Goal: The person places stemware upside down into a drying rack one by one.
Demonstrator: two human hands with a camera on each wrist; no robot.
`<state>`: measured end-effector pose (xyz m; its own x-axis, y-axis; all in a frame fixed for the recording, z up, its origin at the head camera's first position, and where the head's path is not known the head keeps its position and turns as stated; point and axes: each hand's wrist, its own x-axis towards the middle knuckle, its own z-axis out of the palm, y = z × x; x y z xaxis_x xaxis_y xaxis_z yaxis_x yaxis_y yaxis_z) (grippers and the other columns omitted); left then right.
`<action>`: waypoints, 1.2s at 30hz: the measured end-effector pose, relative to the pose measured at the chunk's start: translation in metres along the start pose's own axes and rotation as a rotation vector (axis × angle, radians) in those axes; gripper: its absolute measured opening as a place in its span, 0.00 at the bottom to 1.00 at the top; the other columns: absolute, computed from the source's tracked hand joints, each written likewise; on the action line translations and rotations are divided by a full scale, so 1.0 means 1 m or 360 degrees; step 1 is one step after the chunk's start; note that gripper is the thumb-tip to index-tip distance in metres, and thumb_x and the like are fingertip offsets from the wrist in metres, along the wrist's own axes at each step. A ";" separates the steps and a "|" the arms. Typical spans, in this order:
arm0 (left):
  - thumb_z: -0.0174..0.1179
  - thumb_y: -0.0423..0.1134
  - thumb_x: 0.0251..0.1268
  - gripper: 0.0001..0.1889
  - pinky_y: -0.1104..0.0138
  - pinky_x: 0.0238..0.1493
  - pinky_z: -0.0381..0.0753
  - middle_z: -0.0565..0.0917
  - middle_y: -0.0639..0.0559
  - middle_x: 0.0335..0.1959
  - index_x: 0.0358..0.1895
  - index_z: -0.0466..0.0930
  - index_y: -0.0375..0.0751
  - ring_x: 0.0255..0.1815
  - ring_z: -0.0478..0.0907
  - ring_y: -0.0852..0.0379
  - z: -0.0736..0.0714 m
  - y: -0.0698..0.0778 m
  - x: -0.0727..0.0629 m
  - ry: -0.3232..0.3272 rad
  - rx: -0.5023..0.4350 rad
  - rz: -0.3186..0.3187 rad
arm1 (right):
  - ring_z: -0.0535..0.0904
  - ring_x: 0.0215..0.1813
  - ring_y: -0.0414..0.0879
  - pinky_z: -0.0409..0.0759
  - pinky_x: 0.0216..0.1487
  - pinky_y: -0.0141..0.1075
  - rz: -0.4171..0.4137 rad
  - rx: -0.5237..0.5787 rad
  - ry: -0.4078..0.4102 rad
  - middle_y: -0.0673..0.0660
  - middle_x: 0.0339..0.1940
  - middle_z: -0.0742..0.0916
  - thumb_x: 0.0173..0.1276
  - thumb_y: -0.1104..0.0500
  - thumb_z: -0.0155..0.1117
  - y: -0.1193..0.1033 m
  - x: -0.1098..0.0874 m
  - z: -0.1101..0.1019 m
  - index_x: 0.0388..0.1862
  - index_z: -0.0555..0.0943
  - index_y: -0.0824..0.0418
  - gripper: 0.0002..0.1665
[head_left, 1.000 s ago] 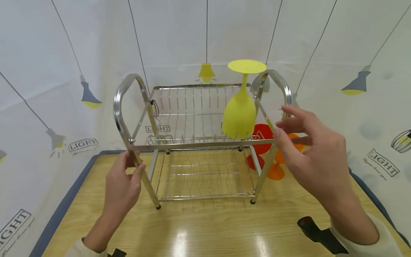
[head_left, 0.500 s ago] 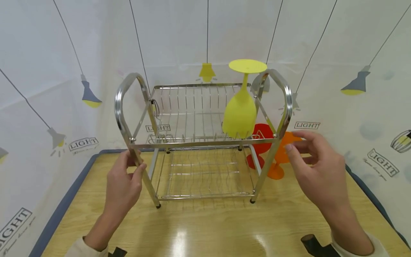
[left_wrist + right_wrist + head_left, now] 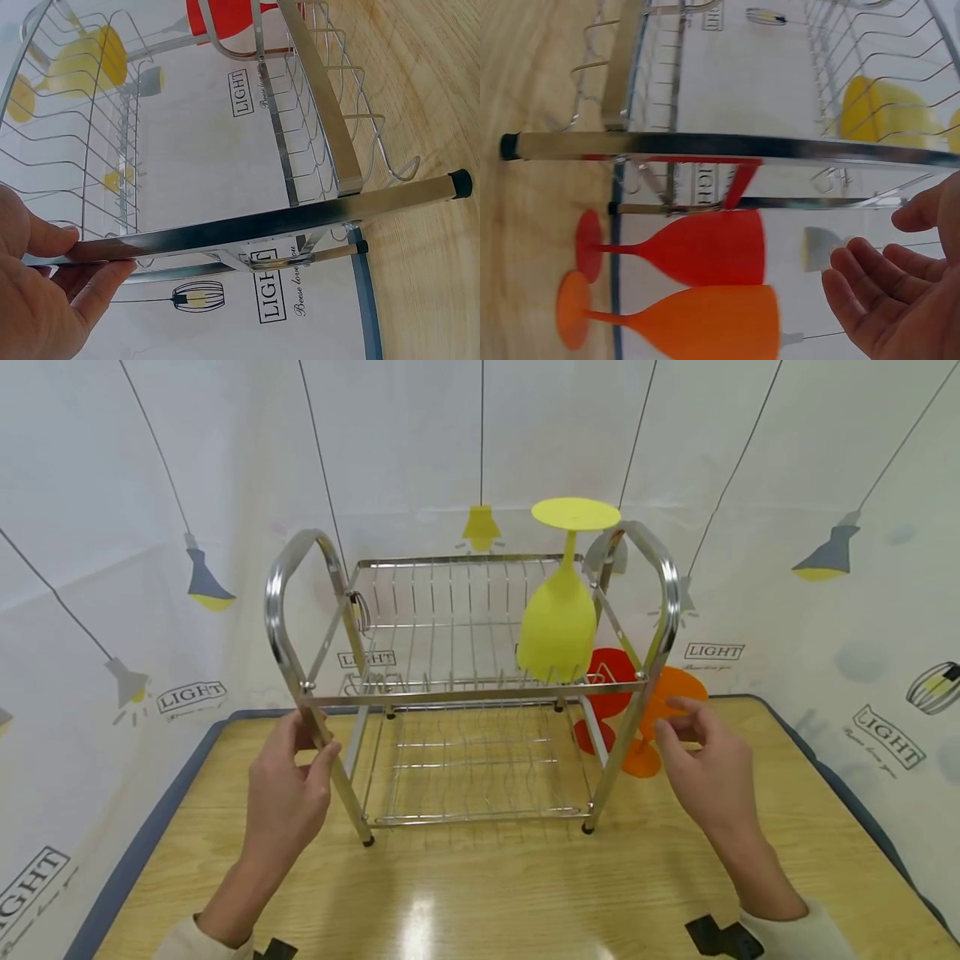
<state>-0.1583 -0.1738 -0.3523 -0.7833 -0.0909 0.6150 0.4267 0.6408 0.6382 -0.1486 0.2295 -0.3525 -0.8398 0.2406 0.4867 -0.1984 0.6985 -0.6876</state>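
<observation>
A two-tier metal dish rack [image 3: 472, 697] stands on the table. My left hand [image 3: 288, 785] grips its front left leg, thumb and fingers on either side of the bar in the left wrist view. On the upper tier a yellow goblet [image 3: 558, 631] sits upside down at the right end. An orange goblet [image 3: 678, 689] and a red goblet [image 3: 611, 681] stand upright beside the rack on its right, partly behind its leg. My right hand [image 3: 708, 768] holds nothing; its loosely bent fingers are close to the orange goblet, overlapping its edge in the head view.
The wooden table [image 3: 480, 893] has a dark blue border along its back and sides. Behind it hangs a pale sheet [image 3: 405, 443] printed with lamps and lettering. The rack's lower tier [image 3: 476, 764] is a wire grid low over the table.
My right hand has left the rack's right side, where it was near the bar by the yellow goblet, and moved down toward the orange goblet. My left hand keeps its grip on the leg.
</observation>
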 end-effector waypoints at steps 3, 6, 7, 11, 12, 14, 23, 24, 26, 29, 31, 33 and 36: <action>0.62 0.20 0.58 0.15 0.90 0.32 0.75 0.79 0.42 0.35 0.48 0.74 0.29 0.38 0.82 0.46 0.000 -0.001 0.000 0.0002 0.0006 0.0000 | 0.80 0.39 0.33 0.75 0.35 0.12 0.0054 -0.0017 -0.0040 0.60 0.39 0.88 0.72 0.56 0.58 0.011 -0.001 0.007 0.57 0.78 0.64 0.19; 0.62 0.20 0.58 0.15 0.89 0.32 0.76 0.79 0.42 0.35 0.49 0.74 0.30 0.38 0.82 0.47 0.000 -0.001 0.000 0.0006 0.0002 0.0003 | 0.83 0.44 0.47 0.73 0.36 0.11 0.0099 -0.0026 -0.0069 0.61 0.41 0.88 0.73 0.54 0.56 0.019 0.000 0.012 0.58 0.77 0.64 0.20; 0.62 0.20 0.58 0.15 0.89 0.32 0.76 0.79 0.42 0.35 0.49 0.74 0.30 0.38 0.82 0.47 0.000 -0.001 0.000 0.0008 0.0002 0.0004 | 0.83 0.45 0.51 0.72 0.36 0.11 0.0110 -0.0027 -0.0076 0.62 0.42 0.88 0.73 0.54 0.56 0.021 0.000 0.013 0.58 0.77 0.65 0.21; 0.62 0.20 0.58 0.16 0.90 0.33 0.75 0.79 0.42 0.35 0.49 0.74 0.30 0.38 0.82 0.47 0.001 -0.002 -0.001 0.0011 0.0002 0.0003 | 0.82 0.47 0.54 0.71 0.36 0.11 0.0141 -0.0051 -0.0096 0.63 0.43 0.87 0.73 0.54 0.55 0.031 0.002 0.017 0.59 0.76 0.65 0.22; 0.62 0.20 0.58 0.16 0.90 0.33 0.75 0.79 0.42 0.35 0.49 0.74 0.30 0.38 0.82 0.48 0.001 -0.002 -0.001 0.0011 0.0001 0.0002 | 0.82 0.47 0.54 0.73 0.37 0.13 0.0150 -0.0064 -0.0097 0.63 0.43 0.87 0.73 0.54 0.55 0.033 0.002 0.017 0.59 0.76 0.65 0.22; 0.62 0.20 0.58 0.16 0.90 0.32 0.75 0.79 0.42 0.35 0.50 0.74 0.30 0.38 0.82 0.48 0.001 -0.002 -0.001 0.0007 0.0003 -0.0001 | 0.82 0.48 0.56 0.80 0.41 0.22 0.0169 -0.0098 -0.0099 0.64 0.45 0.86 0.72 0.55 0.55 0.038 0.003 0.019 0.59 0.76 0.67 0.22; 0.62 0.19 0.57 0.16 0.88 0.32 0.77 0.80 0.42 0.34 0.49 0.74 0.30 0.37 0.81 0.50 0.003 -0.001 -0.001 0.0005 -0.0036 -0.0010 | 0.76 0.56 0.64 0.77 0.52 0.58 0.0532 -0.0236 -0.0139 0.70 0.56 0.79 0.72 0.49 0.53 0.055 0.011 0.018 0.68 0.67 0.73 0.36; 0.62 0.19 0.57 0.16 0.87 0.32 0.78 0.80 0.42 0.34 0.49 0.74 0.29 0.37 0.81 0.50 0.003 -0.001 0.000 0.0004 -0.0041 -0.0007 | 0.75 0.56 0.65 0.77 0.52 0.58 0.0567 -0.0242 -0.0135 0.71 0.57 0.78 0.71 0.48 0.53 0.057 0.013 0.017 0.69 0.65 0.74 0.37; 0.62 0.19 0.57 0.16 0.87 0.32 0.78 0.80 0.42 0.34 0.48 0.74 0.29 0.37 0.81 0.50 0.004 -0.001 0.001 0.0002 -0.0053 -0.0006 | 0.73 0.58 0.66 0.76 0.53 0.59 0.0628 -0.0241 -0.0132 0.72 0.60 0.75 0.71 0.46 0.54 0.061 0.015 0.016 0.72 0.59 0.74 0.42; 0.62 0.20 0.58 0.15 0.87 0.32 0.78 0.80 0.42 0.34 0.48 0.74 0.29 0.38 0.80 0.51 0.005 0.000 0.002 -0.0001 -0.0055 -0.0019 | 0.67 0.62 0.70 0.72 0.59 0.63 0.0689 -0.0204 -0.0158 0.75 0.67 0.67 0.69 0.44 0.57 0.068 0.020 0.017 0.76 0.48 0.73 0.50; 0.62 0.20 0.58 0.15 0.87 0.32 0.78 0.80 0.43 0.34 0.48 0.74 0.30 0.38 0.80 0.52 0.005 -0.001 0.001 -0.0001 -0.0043 -0.0038 | 0.63 0.66 0.72 0.68 0.63 0.65 0.0707 -0.0167 -0.0189 0.76 0.71 0.61 0.68 0.42 0.58 0.073 0.023 0.018 0.77 0.42 0.70 0.56; 0.62 0.21 0.58 0.15 0.87 0.32 0.78 0.80 0.43 0.34 0.49 0.74 0.30 0.38 0.80 0.53 0.004 -0.001 0.000 -0.0001 -0.0027 -0.0057 | 0.59 0.69 0.72 0.65 0.66 0.65 0.0695 -0.0127 -0.0208 0.74 0.74 0.57 0.67 0.41 0.60 0.078 0.026 0.021 0.78 0.38 0.68 0.59; 0.62 0.20 0.58 0.15 0.87 0.32 0.78 0.80 0.45 0.34 0.48 0.74 0.31 0.37 0.80 0.53 0.004 -0.002 -0.002 0.0007 -0.0009 -0.0070 | 0.56 0.72 0.71 0.62 0.68 0.65 0.0658 -0.0089 -0.0219 0.73 0.76 0.53 0.65 0.40 0.62 0.084 0.029 0.025 0.78 0.36 0.66 0.62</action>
<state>-0.1596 -0.1723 -0.3564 -0.7995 -0.1223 0.5881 0.3942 0.6320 0.6672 -0.2025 0.2783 -0.4101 -0.9031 0.4183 0.0976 0.1933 0.5988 -0.7772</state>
